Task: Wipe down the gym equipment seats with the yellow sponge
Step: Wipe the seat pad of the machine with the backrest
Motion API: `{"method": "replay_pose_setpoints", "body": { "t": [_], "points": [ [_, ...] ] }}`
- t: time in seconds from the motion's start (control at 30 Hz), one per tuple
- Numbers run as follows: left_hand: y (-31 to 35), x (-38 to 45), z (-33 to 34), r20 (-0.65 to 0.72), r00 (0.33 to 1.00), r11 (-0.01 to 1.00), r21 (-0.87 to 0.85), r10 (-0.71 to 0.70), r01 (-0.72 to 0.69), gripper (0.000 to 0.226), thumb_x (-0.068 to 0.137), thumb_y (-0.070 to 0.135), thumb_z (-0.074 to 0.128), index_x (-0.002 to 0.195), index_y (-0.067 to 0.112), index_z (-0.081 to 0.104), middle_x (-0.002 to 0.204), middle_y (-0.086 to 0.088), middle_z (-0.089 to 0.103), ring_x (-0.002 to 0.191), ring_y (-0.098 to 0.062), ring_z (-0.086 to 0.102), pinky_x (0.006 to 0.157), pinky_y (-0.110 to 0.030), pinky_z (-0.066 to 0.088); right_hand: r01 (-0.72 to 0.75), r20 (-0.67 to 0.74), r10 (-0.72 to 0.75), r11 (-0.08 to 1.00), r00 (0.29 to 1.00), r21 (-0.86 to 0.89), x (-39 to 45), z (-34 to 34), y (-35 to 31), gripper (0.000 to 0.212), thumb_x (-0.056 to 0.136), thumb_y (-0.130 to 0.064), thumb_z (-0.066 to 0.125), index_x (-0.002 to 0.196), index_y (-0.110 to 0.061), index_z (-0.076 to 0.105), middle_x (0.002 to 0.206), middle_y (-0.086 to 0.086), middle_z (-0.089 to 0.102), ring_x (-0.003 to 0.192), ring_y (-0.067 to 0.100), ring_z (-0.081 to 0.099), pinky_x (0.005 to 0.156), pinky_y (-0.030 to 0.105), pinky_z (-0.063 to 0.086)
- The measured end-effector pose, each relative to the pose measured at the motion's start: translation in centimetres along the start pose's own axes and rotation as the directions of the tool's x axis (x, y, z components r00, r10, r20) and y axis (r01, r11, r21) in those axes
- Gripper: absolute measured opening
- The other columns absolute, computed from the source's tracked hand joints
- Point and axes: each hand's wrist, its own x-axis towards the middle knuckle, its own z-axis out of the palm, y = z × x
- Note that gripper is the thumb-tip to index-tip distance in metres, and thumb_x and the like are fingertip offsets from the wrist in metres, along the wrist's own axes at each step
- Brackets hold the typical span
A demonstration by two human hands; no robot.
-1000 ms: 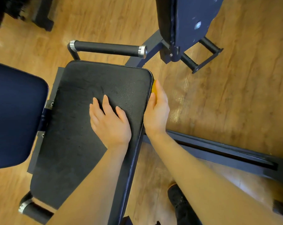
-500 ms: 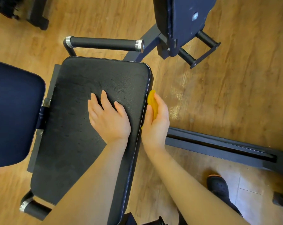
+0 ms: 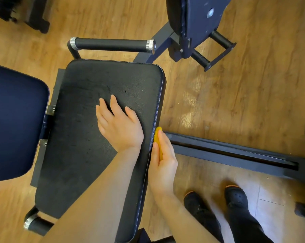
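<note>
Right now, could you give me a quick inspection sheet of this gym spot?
Surface: black seat, textured, faint smears on top.
Job's things: yellow sponge pressed against the seat's right side edge.
Clutter: nothing seen.
Hands: left hand flat on the seat; right hand holds the sponge.
Cables: nothing seen.
Surroundings: wood floor, blue backrest, black grip bar, dark frame rail, person's dark shoes.

Left hand [image 3: 119,126]: palm down, fingers straight and slightly spread, forearm bare. Right hand [image 3: 163,161]: turned on edge, thumb uppermost, fingers curled, pinching a thin yellow foam sponge [image 3: 158,139]; forearm bare.
</note>
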Motion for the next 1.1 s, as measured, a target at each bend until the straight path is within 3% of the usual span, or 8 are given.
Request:
{"method": "replay_pose_setpoints", "body": {
  "t": [0.3,0.47,0.57,0.63,0.87,1.1],
  "points": [
    [-0.3,0.2,-0.6,0.079,0.996,0.999,-0.027,0.04,-0.038,0.05,0.101,0.029,0.042,0.148,0.016,0.034,0.157,-0.014,0.025,0.146,-0.031,0.019,0.114,-0.048,0.023,-0.057,-0.022,0.059,0.994,0.998,0.095,2.4,-1.0,-1.1,0.04,0.1,-0.02,0.046,0.14,-0.023,0.045,0.136,-0.014,0.049,0.128,-0.007,0.042,0.108,0.012,0.032],
    [-3.7,-0.8,-2.6,0.195,0.932,0.95,-0.123,0.307,-0.287,0.047,0.102,0.032,0.039,0.147,0.019,0.038,0.159,-0.011,0.021,0.147,-0.03,0.014,0.116,-0.045,0.02,-0.034,0.022,0.033,0.997,0.999,0.075,1.6,-0.2,-1.0,0.04,0.1,-0.02,0.047,0.14,-0.018,0.047,0.14,-0.007,0.052,0.13,-0.003,0.043,0.11,0.023,0.036],
    [-7.1,-3.5,-3.8,0.198,0.845,0.867,-0.065,0.496,-0.494,0.047,0.101,0.034,0.033,0.145,0.018,0.041,0.156,-0.013,0.027,0.145,-0.032,0.021,0.115,-0.044,0.021,-0.054,0.012,0.054,0.997,0.998,0.053,-0.8,-0.2,-0.5,0.041,0.1,-0.02,0.046,0.141,-0.021,0.046,0.141,-0.01,0.05,0.13,-0.007,0.04,0.111,0.022,0.035],
    [-8.7,-5.3,-3.9,0.228,0.802,0.828,-0.039,0.552,-0.559,0.05,0.099,0.036,0.029,0.145,0.018,0.04,0.155,-0.013,0.029,0.144,-0.032,0.024,0.114,-0.046,0.023,-0.055,0.04,0.054,0.998,0.998,0.012,-3.2,-0.6,0.3,0.041,0.1,-0.021,0.046,0.141,-0.024,0.045,0.141,-0.01,0.05,0.131,-0.006,0.04,0.111,0.024,0.036],
    [-9.5,-6.1,-3.6,0.199,0.808,0.828,-0.041,0.555,-0.559,0.048,0.098,0.034,0.035,0.144,0.019,0.042,0.154,-0.012,0.033,0.142,-0.031,0.028,0.112,-0.046,0.028,-0.126,0.082,0.126,0.992,0.989,-0.01,-9.1,-1.3,2.3,0.042,0.1,-0.033,0.039,0.14,-0.026,0.048,0.138,-0.013,0.053,0.129,-0.004,0.043,0.109,0.033,0.041],
    [-9.5,-6.1,-3.6,0.18,0.812,0.83,-0.055,0.555,-0.555,0.048,0.098,0.034,0.035,0.144,0.02,0.042,0.153,-0.012,0.033,0.142,-0.031,0.029,0.112,-0.046,0.03,-0.12,-0.047,0.121,0.992,0.992,0.031,-4.5,0.0,-0.2,0.04,0.101,-0.023,0.043,0.141,-0.023,0.046,0.137,-0.016,0.049,0.128,-0.008,0.041,0.106,0.01,0.032]
  ]
}}
